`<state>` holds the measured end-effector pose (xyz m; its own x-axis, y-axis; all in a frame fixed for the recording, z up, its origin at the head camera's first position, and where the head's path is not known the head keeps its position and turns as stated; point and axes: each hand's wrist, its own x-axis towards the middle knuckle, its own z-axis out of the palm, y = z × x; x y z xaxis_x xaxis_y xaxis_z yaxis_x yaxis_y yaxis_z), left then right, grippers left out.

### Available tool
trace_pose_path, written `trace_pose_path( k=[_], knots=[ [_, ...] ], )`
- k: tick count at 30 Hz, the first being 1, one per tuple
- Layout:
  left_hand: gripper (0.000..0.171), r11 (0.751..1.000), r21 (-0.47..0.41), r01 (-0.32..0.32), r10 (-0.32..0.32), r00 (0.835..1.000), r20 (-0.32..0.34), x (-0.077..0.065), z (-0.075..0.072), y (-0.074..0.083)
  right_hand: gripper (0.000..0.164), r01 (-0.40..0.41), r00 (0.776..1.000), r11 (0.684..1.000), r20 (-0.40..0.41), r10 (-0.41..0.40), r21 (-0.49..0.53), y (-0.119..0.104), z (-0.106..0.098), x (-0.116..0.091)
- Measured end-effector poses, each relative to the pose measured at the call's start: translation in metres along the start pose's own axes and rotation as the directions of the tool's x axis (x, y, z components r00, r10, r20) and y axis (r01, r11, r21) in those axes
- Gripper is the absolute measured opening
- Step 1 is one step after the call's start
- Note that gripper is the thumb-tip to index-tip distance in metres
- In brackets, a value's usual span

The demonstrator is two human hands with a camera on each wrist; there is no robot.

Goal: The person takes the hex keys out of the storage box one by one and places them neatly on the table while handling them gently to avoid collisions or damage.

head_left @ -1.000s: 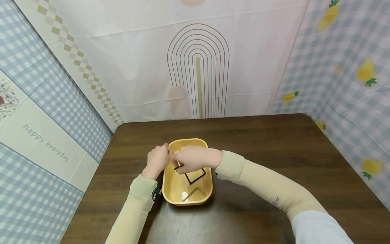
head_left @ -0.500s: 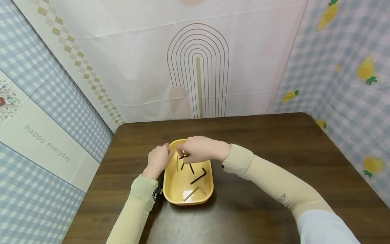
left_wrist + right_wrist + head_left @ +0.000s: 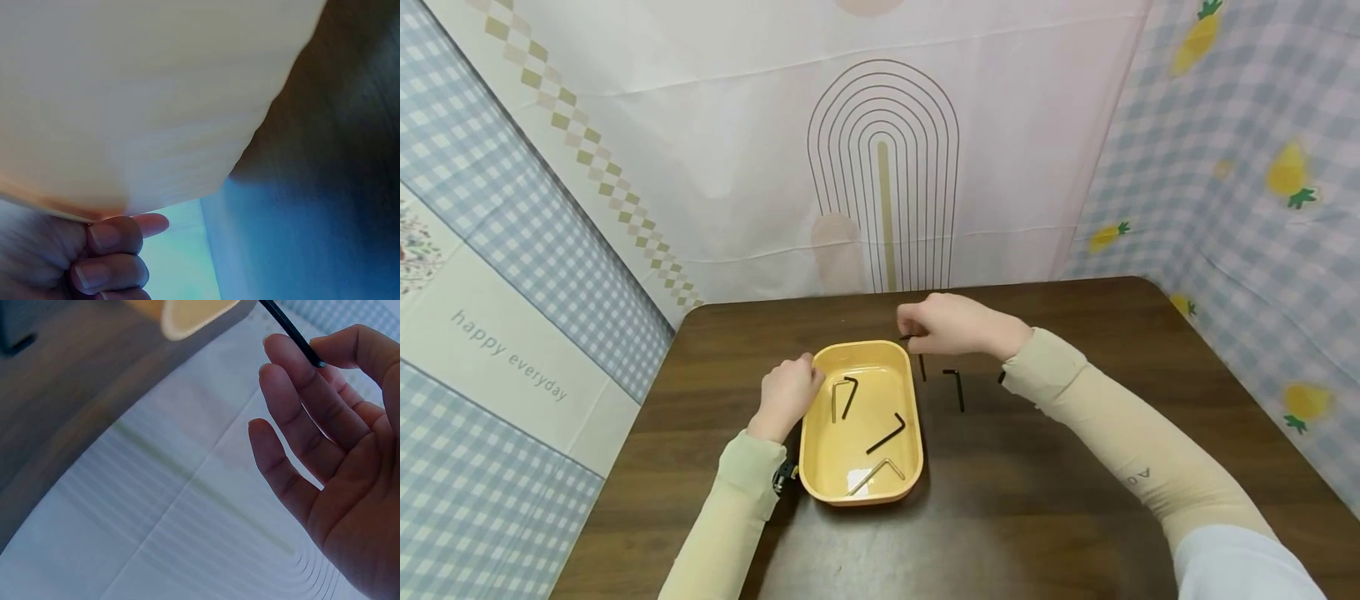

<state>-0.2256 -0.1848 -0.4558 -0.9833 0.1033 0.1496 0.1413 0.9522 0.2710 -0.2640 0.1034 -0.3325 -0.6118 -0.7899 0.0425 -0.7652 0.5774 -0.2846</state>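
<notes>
In the head view my right hand (image 3: 951,323) is above the table, just past the far right corner of a yellow tray (image 3: 918,433). Thumb and fingertips pinch a black hex key (image 3: 922,367), its long arm hanging down; the right wrist view shows the black key (image 3: 290,330) between thumb and index finger. My left hand (image 3: 787,392) grips the tray's left rim with curled fingers, seen also at the tray's wall (image 3: 156,125) in the left wrist view. Inside the tray lie a brass key (image 3: 833,404), two black keys (image 3: 886,435) and another brass key (image 3: 868,478).
A separate black hex key (image 3: 959,392) lies on the dark wooden table (image 3: 1075,367), right of the tray. Behind the table hangs a pale printed cloth (image 3: 737,167). Blue checked cloth (image 3: 1240,250) covers the right side.
My right hand has lifted out of the tray and moved right and away, carrying a black hex key. The key on the table right of the tray has come into view. My left hand stays on the rim.
</notes>
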Motion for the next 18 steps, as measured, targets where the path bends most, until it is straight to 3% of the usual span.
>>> trace_pose_path(
  k=[10,18],
  knots=[
    [0.02,1.0,-0.007,0.001,-0.001,1.0,-0.003,0.0,0.0,0.001,0.013,-0.18,0.984,0.984,-0.002,0.18,-0.001,0.043,-0.02,-0.05],
    [0.019,1.0,-0.019,0.005,-0.005,1.0,-0.001,0.0,-0.001,0.0,0.012,-0.262,0.965,0.965,0.007,0.262,0.01,0.061,-0.03,-0.081]
  ],
)
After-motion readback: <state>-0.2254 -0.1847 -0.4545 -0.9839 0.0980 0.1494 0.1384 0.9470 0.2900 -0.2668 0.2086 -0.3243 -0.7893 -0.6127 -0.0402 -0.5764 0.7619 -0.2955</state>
